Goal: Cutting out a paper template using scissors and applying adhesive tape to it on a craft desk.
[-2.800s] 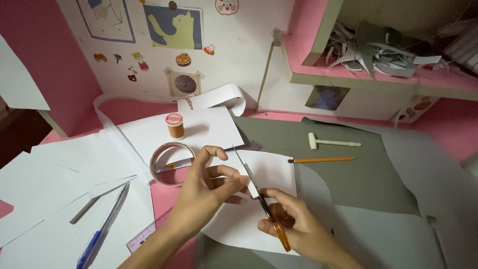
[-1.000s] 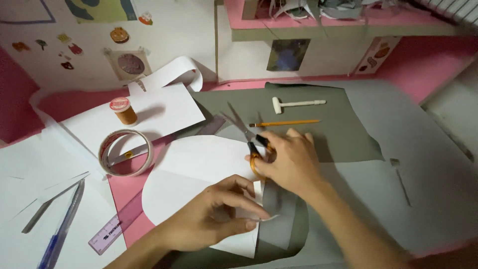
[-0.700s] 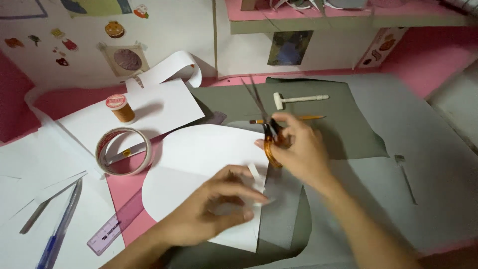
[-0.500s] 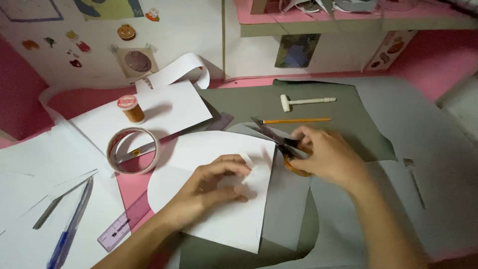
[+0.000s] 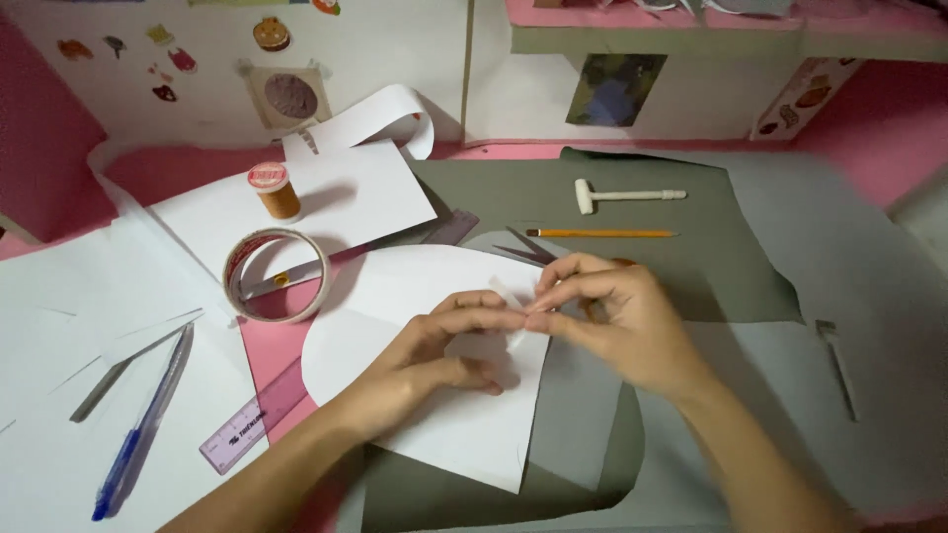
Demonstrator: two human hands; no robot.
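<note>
A white sheet of paper with a rounded top (image 5: 395, 296) lies on a grey sheet (image 5: 691, 276). My left hand (image 5: 434, 350) rests on the white paper, its fingertips meeting those of my right hand (image 5: 617, 316) above the paper's right edge. Between the fingertips both hands pinch a small clear strip of tape (image 5: 509, 296). The scissors (image 5: 523, 247) lie on the grey sheet behind my right hand; only the blade tips show, and the handles are hidden by the hand.
A tape roll (image 5: 242, 286) and an orange thread spool (image 5: 276, 190) sit at the left on white sheets. A yellow pencil (image 5: 602, 234) and a small white hammer (image 5: 627, 195) lie further back. A purple ruler (image 5: 257, 419) and a blue pen (image 5: 138, 434) lie near left.
My right hand has let go of the scissors, which now lie on the grey sheet. Both hands have come together over the paper's right edge, pinching the tape strip.
</note>
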